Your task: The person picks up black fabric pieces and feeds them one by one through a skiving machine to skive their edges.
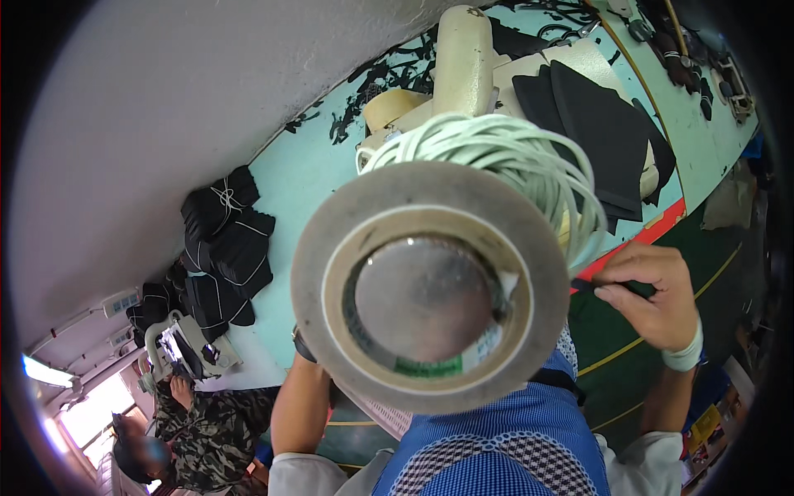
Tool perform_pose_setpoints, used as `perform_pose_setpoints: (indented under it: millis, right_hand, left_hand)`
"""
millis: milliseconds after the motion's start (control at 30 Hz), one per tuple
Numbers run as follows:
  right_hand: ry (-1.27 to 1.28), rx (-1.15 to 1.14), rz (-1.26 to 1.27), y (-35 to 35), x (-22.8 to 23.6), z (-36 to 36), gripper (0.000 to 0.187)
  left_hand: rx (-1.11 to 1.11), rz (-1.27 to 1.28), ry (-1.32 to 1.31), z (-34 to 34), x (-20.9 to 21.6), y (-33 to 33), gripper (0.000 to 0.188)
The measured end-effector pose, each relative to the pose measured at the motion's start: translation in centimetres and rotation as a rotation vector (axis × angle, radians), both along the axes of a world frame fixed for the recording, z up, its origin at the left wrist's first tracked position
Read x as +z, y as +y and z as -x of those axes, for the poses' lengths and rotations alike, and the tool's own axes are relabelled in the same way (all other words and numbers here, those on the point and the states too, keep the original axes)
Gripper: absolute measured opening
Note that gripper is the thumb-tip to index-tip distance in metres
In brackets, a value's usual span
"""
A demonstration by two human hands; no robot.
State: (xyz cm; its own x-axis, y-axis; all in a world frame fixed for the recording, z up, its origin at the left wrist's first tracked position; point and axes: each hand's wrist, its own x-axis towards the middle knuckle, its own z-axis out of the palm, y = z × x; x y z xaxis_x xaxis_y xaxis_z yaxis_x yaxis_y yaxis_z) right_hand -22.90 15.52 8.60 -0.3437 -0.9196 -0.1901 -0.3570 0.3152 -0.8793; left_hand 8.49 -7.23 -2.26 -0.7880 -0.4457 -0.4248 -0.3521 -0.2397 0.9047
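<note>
A large round roll [430,182], like a tape roll with a metal-topped cylinder in its core, fills the middle of the view. It hides my left hand; only the left forearm [302,405], with a dark band at the wrist, shows below it. My right hand [653,289] is to the right of the roll, thumb and fingers pinched on a narrow black strip [582,285]. Behind the roll lies a coil of pale green cord [529,140], which partly covers a cream sewing machine [461,62]. Dark fabric panels [591,124] lie beside the machine.
The pale green table [302,186] carries black scraps [389,91] and scissors [571,35] at its far side. Tied black bundles [227,236] are stacked at left. Beyond them a person in camouflage [219,434] works at another sewing machine [194,343].
</note>
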Motion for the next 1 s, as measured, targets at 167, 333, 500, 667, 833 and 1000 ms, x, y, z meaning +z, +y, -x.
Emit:
perform_pose_setpoints:
  millis: [167, 333, 500, 667, 833, 1000]
  right_hand:
    - [-0.072, 0.429, -0.052, -3.7, 0.2, 2.9, 0.014]
    - [0.598, 0.236, 0.154, -6.8, -5.2, -2.5, 0.018]
    - [0.082, -0.278, 0.115, 0.3, -4.1, -4.4, 0.028]
    - [-0.008, 0.199, -0.027, -0.3, 1.1, 1.7, 0.016]
    - [-0.014, 0.490, -0.028, -4.4, -1.6, 1.2, 0.013]
    - [0.413, 0.253, -0.012, -4.5, -5.2, -2.5, 0.018]
  left_hand:
    - [-0.102, 0.041, -0.112, 2.5, 1.9, -0.1, 0.022]
    - [-0.091, -0.121, -0.187, 3.2, -3.5, 3.8, 0.021]
    - [0.267, -0.066, -0.039, 0.3, -0.9, 4.7, 0.016]
    - [-0.066, 0.036, 0.055, 0.9, -0.1, -0.8, 0.014]
    - [0.049, 0.211, -0.113, 1.9, 0.2, 1.7, 0.016]
    - [-0.110, 0.289, -0.463, 6.9, 1.5, 3.7, 0.020]
